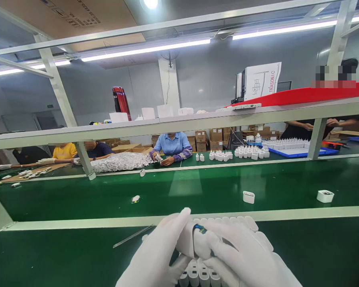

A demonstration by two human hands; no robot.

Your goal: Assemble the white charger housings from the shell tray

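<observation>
Both my hands wear white gloves and meet at the bottom centre. My left hand (160, 253) is closed around a white plastic charger housing (185, 241). The fingers of my right hand (242, 247) close on a small circuit board (200, 229) with a green-blue edge, at the housing's open end. How deep the board sits inside is hidden by my fingers. Below and behind my hands stand rows of white charger housings (199, 274), some with dark slots in their ends. A thin clear strip (133, 236) lies left of my hands.
Beyond the pale rail (86, 224) runs a green conveyor belt (179, 203) carrying a white housing (249, 197), another housing (325, 196) and a small board (135, 199). A shelf (167, 126) crosses above. Co-workers sit opposite, one in a blue shirt (173, 145), near several white chargers (251, 152).
</observation>
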